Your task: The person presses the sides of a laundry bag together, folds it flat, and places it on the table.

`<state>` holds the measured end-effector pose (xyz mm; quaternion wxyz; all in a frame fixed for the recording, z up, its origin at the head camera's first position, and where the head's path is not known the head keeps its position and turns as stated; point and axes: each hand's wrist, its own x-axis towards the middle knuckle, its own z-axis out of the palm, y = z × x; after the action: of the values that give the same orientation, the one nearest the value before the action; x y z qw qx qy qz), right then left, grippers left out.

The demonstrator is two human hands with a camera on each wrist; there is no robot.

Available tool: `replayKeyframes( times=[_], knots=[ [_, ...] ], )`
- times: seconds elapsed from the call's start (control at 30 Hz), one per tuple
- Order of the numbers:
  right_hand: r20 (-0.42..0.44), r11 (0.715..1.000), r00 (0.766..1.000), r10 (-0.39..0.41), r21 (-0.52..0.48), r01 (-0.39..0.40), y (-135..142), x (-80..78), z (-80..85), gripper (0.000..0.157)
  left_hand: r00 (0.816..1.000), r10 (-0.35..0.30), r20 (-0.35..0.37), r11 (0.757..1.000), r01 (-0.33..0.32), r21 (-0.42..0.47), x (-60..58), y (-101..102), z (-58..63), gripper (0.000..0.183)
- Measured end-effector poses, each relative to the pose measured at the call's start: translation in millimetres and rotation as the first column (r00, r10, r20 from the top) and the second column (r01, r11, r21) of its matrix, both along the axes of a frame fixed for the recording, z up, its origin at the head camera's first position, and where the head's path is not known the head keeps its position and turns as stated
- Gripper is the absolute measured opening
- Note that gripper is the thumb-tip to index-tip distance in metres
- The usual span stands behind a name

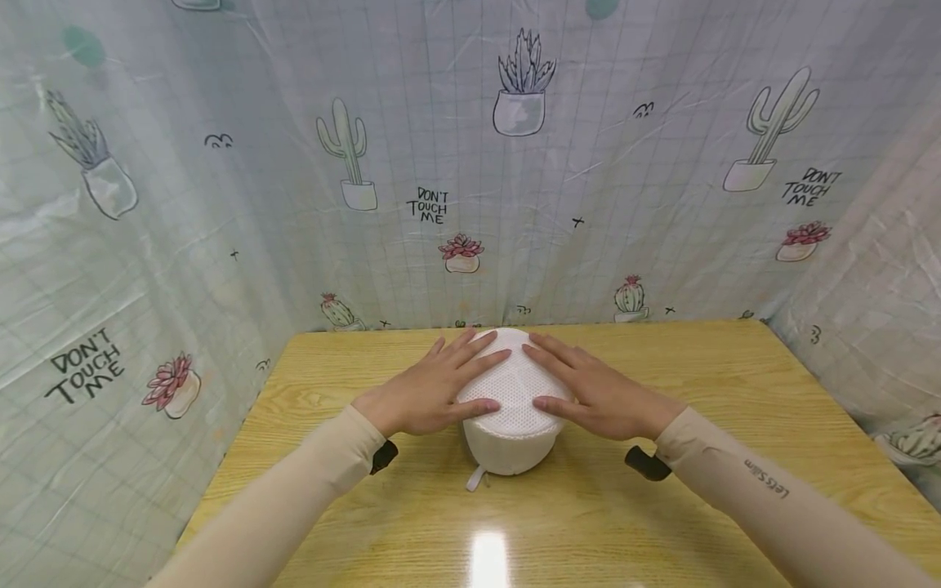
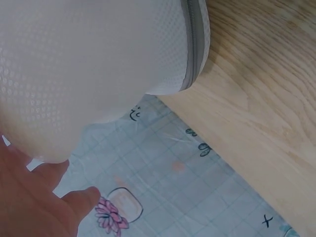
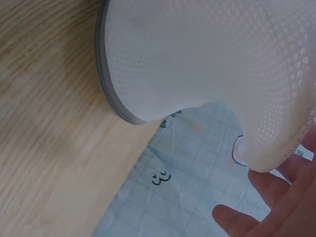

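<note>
A white mesh laundry bag [image 1: 512, 453], domed and holding its shape, stands on the wooden table in the middle of the head view. My left hand [image 1: 430, 390] rests on its left side with fingers spread and fairly straight. Opposite it, my right hand [image 1: 603, 396] lies on the right side of the top, thumb towards the left thumb. Both wrist views show a grey zipper [image 2: 193, 44] running round the lower edge of the bag. From the bag's front bottom edge hangs a small white tab [image 1: 475, 478]. What is inside the bag cannot be seen.
The wooden table [image 1: 353, 523] reaches back to a curtain [image 1: 412, 147] printed with cacti and lettering, which also hangs along both sides. Dark bands [image 1: 647, 464] sit under the wrists at the sleeve ends. A light reflects off the table's front.
</note>
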<state>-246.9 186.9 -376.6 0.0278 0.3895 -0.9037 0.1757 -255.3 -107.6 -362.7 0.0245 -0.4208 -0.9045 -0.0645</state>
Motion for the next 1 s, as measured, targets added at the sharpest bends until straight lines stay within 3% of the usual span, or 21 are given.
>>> replayKeyframes(
  times=[0.5,1.0],
  knots=[
    [0.025,1.000,1.000,-0.016,-0.011,0.016,-4.4,-0.3,-21.0,0.074,0.997,0.062,0.046,0.998,-0.062,0.003,-1.7,-1.0,-26.3,0.083],
    [0.062,1.000,0.998,-0.027,-0.012,0.028,-6.5,0.0,-32.2,0.075,0.994,0.069,0.081,0.998,-0.069,0.000,-3.2,-1.4,-38.1,0.083]
  ],
)
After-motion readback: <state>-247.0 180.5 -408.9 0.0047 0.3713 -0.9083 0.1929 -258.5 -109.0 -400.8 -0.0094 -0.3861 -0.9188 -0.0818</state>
